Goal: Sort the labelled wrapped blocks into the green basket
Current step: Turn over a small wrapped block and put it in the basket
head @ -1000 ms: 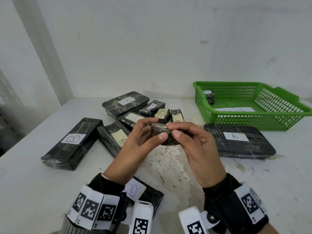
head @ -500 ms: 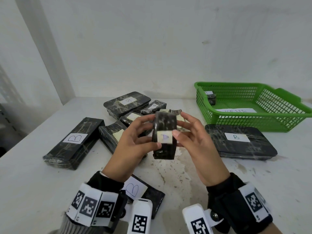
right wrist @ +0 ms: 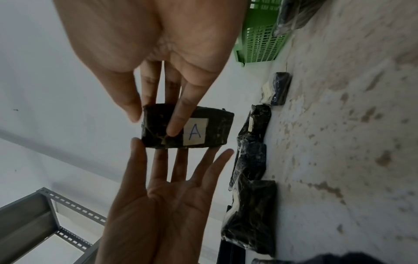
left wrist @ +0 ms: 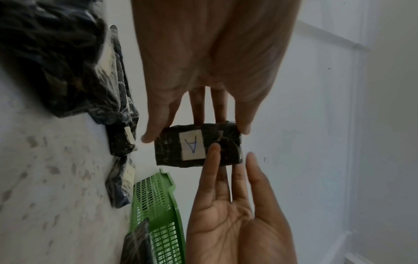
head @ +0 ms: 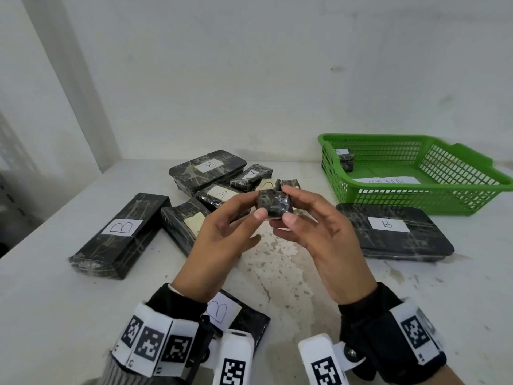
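A small wrapped block [head: 274, 204] is held up over the middle of the table [head: 55, 301] between both hands, well above the other blocks, with its long axis running roughly left to right across the person's body. The wrist views show a white label marked A [right wrist: 195, 132] on the face turned down and towards the wrists; from the head view that label is hidden and only dark wrap shows. The left hand [head: 219, 245] pinches the block's left end between thumb and fingertips, and the right hand [head: 319, 237] pinches the right end the same way — thumb [head: 290, 218] on the near edge, fingers [right wrist: 178, 114] reaching over the far side. Neither palm touches the block; both palms are open and turned inward, wrists low and near the table's front edge. The green basket [head: 469, 187] lies to the right and further back, well apart from the block, and already holds one small dark block [head: 347, 161] in its far left corner with a paper slip [head: 385, 180] on its floor. The right hand is plainly the nearer one to the basket, so the coming move probably turns on the left hand letting go and the right carrying the block right and away over the near rim. A flat wrapped block marked B [head: 388, 232] lies just in front of the basket, under that path — it would need clearing by height
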Demonstrator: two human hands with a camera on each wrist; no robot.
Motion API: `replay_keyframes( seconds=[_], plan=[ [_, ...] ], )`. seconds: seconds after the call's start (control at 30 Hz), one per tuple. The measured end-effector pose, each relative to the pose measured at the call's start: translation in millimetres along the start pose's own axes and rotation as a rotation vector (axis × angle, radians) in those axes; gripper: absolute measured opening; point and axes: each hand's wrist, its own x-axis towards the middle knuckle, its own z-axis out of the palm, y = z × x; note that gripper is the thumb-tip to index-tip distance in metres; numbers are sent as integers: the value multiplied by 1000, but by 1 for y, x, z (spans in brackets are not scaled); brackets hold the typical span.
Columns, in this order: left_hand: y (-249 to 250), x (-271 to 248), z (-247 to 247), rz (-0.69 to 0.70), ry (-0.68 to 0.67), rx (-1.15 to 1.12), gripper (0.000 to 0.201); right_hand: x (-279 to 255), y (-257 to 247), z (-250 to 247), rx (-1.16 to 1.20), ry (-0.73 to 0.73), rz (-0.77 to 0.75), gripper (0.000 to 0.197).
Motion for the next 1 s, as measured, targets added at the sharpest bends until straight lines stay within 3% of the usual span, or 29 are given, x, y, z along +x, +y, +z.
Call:
replay_keyframes(
  seconds=[0.1,0.33,0.53,0.73,1.0],
  plan=[
    [-3,0,0,36,19,-5,29,0,1,2,4,56,-1,42],
    [-5,-1,3,15,20,1,35,-1,7,-1,-89,148,-92,19],
    [-9,0,1,20,76,-2,37,0,9,-1,-67,97,-32,22],
    [-10,-1,4,-5,39,8,32,0,11,-2,-100,191,-46,22],
    [-9,0,0,3,40,-3,25,-1,14,1,-84,142,-54,29]
  ],
)
